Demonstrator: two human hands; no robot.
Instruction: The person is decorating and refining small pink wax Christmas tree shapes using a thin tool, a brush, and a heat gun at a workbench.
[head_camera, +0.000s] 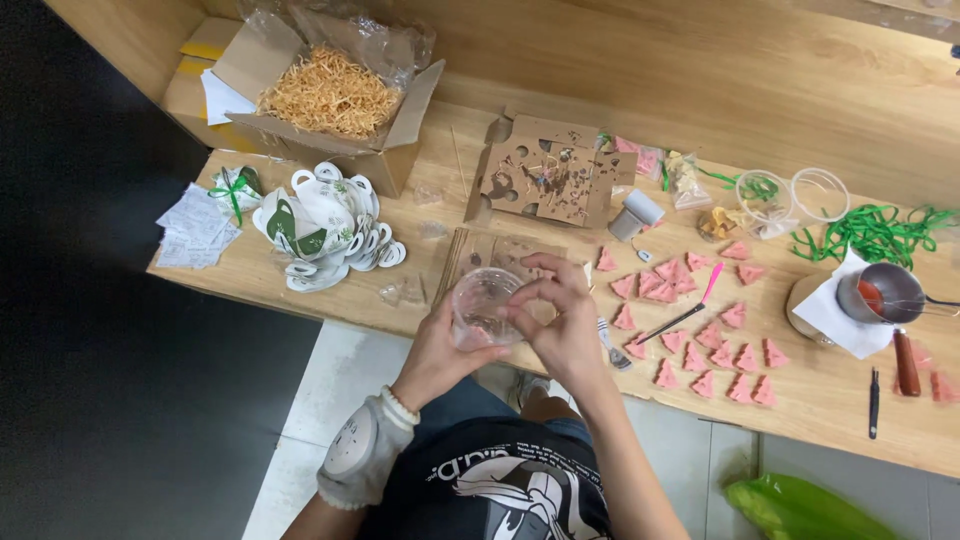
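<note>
Just below the middle of the frame, the person is holding a small clear plastic cup (482, 306) over the near edge of the wooden table (820, 395). The cup is see-through and round, its open mouth tilting up toward the camera, so the tabletop is showing faintly through its wall; whether anything is lying inside cannot be told. The left hand (440, 350) is cupping it from below and from the left, fingers wrapped closed around its side. The right hand (562, 320) is coming in from the right, its fingers curling over the cup's rim and pinching together at the edge, touching the plastic. To the right of the hands, many pink triangular pieces (700, 335) are lying spread across the table, with a pink-handled tool (690, 310) resting among them and a small metal fork (610, 345) lying just beside the right hand. In the upper left of the frame a cardboard box (330, 95) is standing open, filled with straw-coloured shredded paper, and below it a heap of white and green paper cut-outs (325, 225) is sitting. At the far right a small metal pot (885, 292) is standing on white paper, near loose green ribbon (870, 232).
</note>
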